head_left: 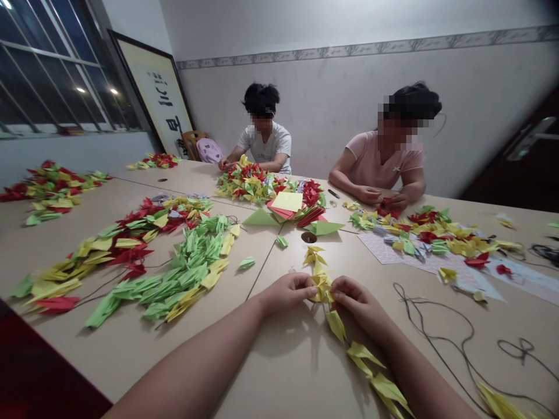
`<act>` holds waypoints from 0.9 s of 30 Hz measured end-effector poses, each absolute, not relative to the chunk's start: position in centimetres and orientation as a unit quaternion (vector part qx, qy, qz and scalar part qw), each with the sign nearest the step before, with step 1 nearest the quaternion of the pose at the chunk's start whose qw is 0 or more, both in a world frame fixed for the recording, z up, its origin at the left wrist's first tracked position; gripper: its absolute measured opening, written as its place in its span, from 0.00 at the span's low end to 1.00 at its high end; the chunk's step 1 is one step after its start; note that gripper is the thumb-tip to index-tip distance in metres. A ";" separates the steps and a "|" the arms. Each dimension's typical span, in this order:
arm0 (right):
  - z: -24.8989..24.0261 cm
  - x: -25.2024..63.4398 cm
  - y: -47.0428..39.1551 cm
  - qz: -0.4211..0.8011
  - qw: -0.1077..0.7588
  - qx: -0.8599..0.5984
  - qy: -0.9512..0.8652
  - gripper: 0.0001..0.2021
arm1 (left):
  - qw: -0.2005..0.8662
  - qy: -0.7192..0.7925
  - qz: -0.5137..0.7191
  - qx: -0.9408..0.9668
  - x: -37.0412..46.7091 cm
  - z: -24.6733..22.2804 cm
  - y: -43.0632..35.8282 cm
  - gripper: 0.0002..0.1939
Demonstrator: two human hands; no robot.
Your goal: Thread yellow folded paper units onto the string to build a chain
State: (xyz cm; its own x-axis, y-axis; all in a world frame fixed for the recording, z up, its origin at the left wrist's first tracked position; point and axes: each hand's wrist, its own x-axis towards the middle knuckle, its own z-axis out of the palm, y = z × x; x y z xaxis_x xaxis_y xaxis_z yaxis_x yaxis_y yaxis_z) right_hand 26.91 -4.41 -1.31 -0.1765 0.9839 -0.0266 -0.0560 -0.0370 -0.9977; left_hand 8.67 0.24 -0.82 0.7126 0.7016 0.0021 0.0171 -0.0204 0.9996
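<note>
— Left hand point(290, 290) and right hand point(356, 295) are doing what?
— Both are pinching, fingertips nearly closed, on a yellow folded-paper piece point(322, 289) between them; a yellow paper strand point(336, 326) is trailing from there down the near side of the table point(275, 366).
— And doing that well?
— Keeping the pinch light seems wise (folded paper probably creases easily), one hand steadying while the other is adjusting.

Fingertips of the left hand point(290, 289) and right hand point(358, 301) partly hide the yellow paper point(322, 291) between them. The bottom edge cuts off both forearms point(205, 352) and the yellow chain point(336, 326); the right edge crops the door point(502, 169). The shirt's point(280, 139) lettering point(264, 157) is unreadably small.
</note>
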 end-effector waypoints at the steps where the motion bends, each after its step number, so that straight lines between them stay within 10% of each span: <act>1: -1.3 26.9 -4.4 0.565 0.460 -0.447 -0.519 0.07 | 0.649 0.269 0.264 0.661 8.7 -0.8 0.2 0.19; 27: -0.3 26.3 -4.9 0.419 0.458 -0.505 -0.600 0.07 | 0.591 0.323 0.287 0.681 9.2 -0.7 -0.2 0.20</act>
State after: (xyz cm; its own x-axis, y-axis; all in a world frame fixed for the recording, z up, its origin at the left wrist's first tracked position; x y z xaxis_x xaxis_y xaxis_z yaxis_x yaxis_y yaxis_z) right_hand 26.32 -4.88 -0.32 -0.0706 0.9893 0.1274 0.2213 0.1401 -0.9651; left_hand 9.16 -0.18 -0.67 0.6275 0.7786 0.0092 0.1006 -0.0928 0.9906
